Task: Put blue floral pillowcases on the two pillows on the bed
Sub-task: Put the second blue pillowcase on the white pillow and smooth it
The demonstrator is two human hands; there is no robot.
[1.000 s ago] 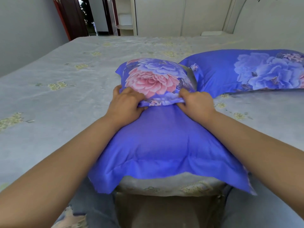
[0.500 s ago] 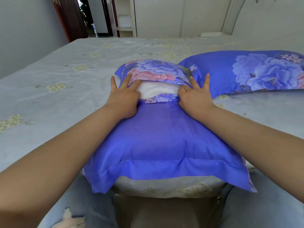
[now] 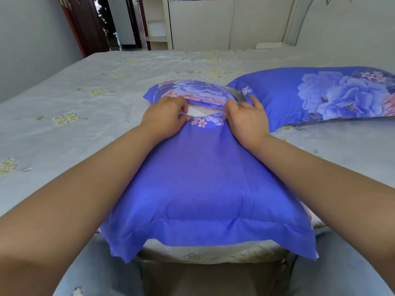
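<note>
A pillow in a blue floral pillowcase (image 3: 203, 184) lies lengthwise in front of me, its near hem hanging over the bed's edge. Near its far end the case gapes, and a strip of the white pillow (image 3: 201, 112) shows in the opening. My left hand (image 3: 164, 118) grips the fabric at the left of that opening with curled fingers. My right hand (image 3: 248, 118) pinches the floral flap at the right of it. A second pillow (image 3: 320, 95), fully inside its blue floral case, lies to the right.
The bed (image 3: 74, 129) is covered with a grey sheet with small pale flowers. A white headboard (image 3: 346, 22) rises at the far right, white wardrobe doors (image 3: 203, 24) stand behind, and a dark doorway (image 3: 102, 22) opens at the far left.
The floral flap was lifted off the white pillow, and my fingers spread flat. Now both hands have curled again and hold the fabric at the opening, with less white showing.
</note>
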